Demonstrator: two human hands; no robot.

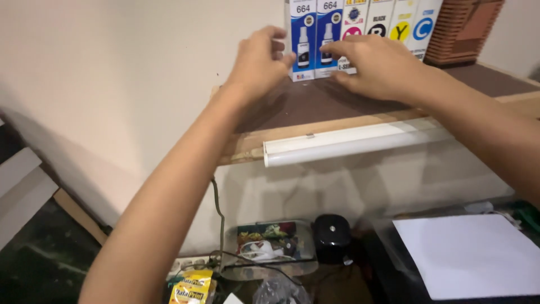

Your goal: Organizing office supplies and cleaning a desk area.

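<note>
Both my arms reach up to a brown wooden shelf (pixel 315 101) on the wall. A row of upright ink-bottle boxes stands at the shelf's back: two blue ones (pixel 313 22) on the left, then white boxes with pink, black, yellow and cyan marks (pixel 388 19). My left hand (pixel 260 59) hovers at the left edge of the blue boxes, fingers curled and apart, holding nothing. My right hand (pixel 374 65) is in front of the boxes, its fingertips touching the lower front of the second blue box.
A white tube lamp (pixel 354 143) hangs under the shelf's front edge. A reddish woven basket (pixel 464 28) stands at the shelf's right. Below lie a white sheet of paper (pixel 469 253), a black round object (pixel 332 236), a clear container (pixel 270 245), yellow packets (pixel 194 287) and cables.
</note>
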